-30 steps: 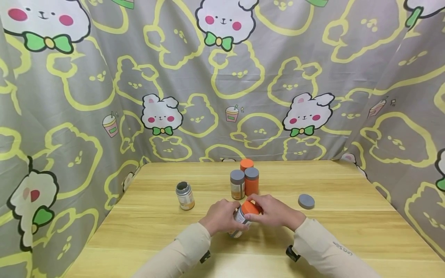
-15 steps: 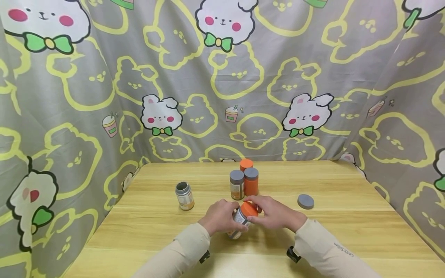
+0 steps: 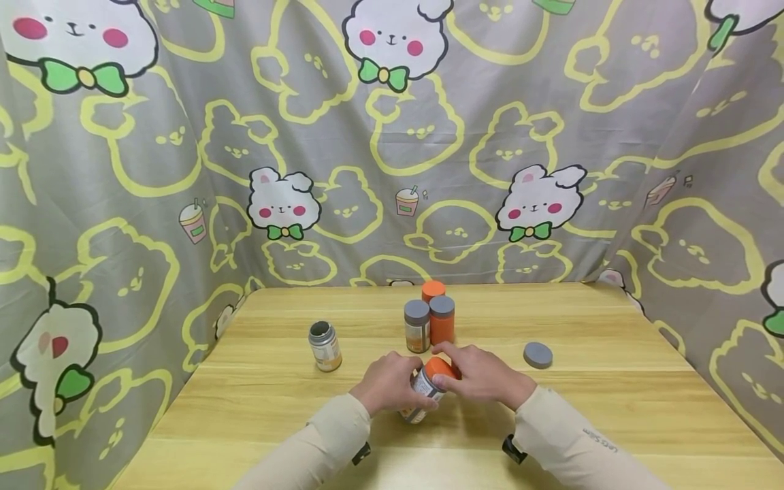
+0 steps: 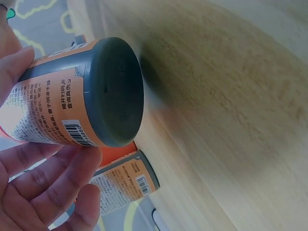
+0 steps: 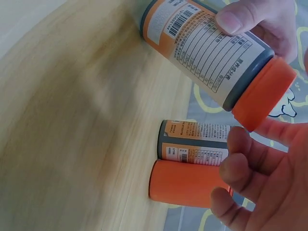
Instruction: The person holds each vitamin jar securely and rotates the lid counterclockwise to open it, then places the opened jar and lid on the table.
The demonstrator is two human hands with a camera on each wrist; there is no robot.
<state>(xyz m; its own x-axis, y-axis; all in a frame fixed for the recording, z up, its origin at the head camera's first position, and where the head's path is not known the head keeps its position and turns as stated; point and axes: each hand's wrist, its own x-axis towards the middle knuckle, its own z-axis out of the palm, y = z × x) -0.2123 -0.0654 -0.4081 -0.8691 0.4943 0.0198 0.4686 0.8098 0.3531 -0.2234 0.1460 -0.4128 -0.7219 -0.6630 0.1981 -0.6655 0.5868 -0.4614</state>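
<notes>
My left hand (image 3: 387, 384) grips a labelled grey-and-orange jar (image 5: 207, 48) around its body. The jar leans over the table with its orange lid (image 3: 438, 368) toward the upper right. On that lid my right hand (image 3: 480, 373) has its thumb and fingers at opposite sides. In the left wrist view the jar's dark base (image 4: 118, 91) faces the camera, apart from the wood. The right wrist view shows the lid seated on the jar's neck, and the right hand's lower fingers (image 5: 238, 166) curl beside it without reaching the jar body.
Beyond the hands stand a grey-lidded labelled jar (image 3: 418, 333), an orange jar with a grey lid (image 3: 442, 327) and an orange lid (image 3: 433, 289) behind them. An uncapped jar (image 3: 327, 350) is at left. A loose grey lid (image 3: 537, 354) lies at right on the wooden table (image 3: 257, 422).
The right hand's thumb and fingers have shifted slightly around the orange lid. The left hand keeps its grip on the jar, nearly still. The other jars have not moved.
</notes>
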